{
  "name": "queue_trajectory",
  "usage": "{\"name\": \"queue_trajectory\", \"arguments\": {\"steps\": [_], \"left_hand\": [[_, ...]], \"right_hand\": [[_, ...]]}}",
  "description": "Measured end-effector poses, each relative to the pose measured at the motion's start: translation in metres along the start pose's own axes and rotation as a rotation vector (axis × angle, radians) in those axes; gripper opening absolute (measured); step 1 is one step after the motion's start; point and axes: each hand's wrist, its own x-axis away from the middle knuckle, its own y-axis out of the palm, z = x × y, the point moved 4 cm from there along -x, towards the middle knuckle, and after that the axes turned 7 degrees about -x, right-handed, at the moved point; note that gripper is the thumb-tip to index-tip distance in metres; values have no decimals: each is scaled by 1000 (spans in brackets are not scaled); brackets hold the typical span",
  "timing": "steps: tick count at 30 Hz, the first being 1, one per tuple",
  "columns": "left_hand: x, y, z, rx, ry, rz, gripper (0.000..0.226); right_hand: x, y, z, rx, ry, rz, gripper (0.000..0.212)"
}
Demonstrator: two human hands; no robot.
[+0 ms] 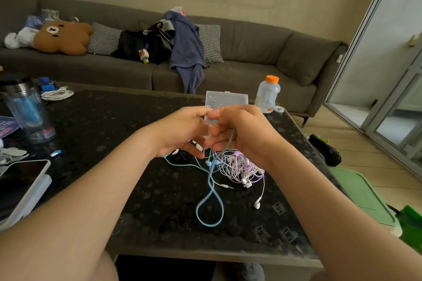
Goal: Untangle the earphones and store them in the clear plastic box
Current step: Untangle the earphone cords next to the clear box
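Nearest, on the dark bench (137, 178): a loop of blue cable (210, 210) lying flat, a white earbud (257, 205) near its right side. Farther in, a knot of white and lilac earphones (239, 166), strands too fine and crossed to count, far edge hidden under the right wrist. Above the knot, both hands close together. Right hand (242, 134): fingers curled round the blue cable, rising from the loop and crossing the palm. Left hand (182, 130): fingers curled toward the right hand, tips blurred where they meet; grip on any strand impossible to tell. Behind the hands, the clear plastic box (226, 98) on the bench, lower part covered, contents hard to make out. Just right of it, an orange-capped bottle (267, 94). Beyond, a grey sofa (251, 70).
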Motion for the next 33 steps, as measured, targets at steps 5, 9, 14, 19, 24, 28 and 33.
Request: {"name": "queue_trajectory", "arguments": {"steps": [5, 9, 14, 19, 24, 28, 33], "left_hand": [[-4, 9, -2, -175, 38, -91, 13], [-11, 0, -6, -229, 90, 46, 31], [-13, -1, 3, -17, 239, 171, 24], [-13, 4, 4, 82, 105, 117, 25], [-11, 11, 10, 272, 65, 78, 29], [-16, 13, 9, 375, 94, 151, 29], [-21, 10, 2, 432, 59, 252, 26]], "right_hand": [[1, 3, -11, -93, -38, 13, 22], [0, -4, -17, -113, -171, 104, 25], [-6, -26, -12, 141, -351, 399, 19], [-15, -44, 0, 532, -435, 518, 22], [-25, -43, 8, 843, -499, 458, 17], [-31, -40, 21, 954, -442, 375, 20], [-33, -29, 27, 1037, -355, 243, 31]]}}
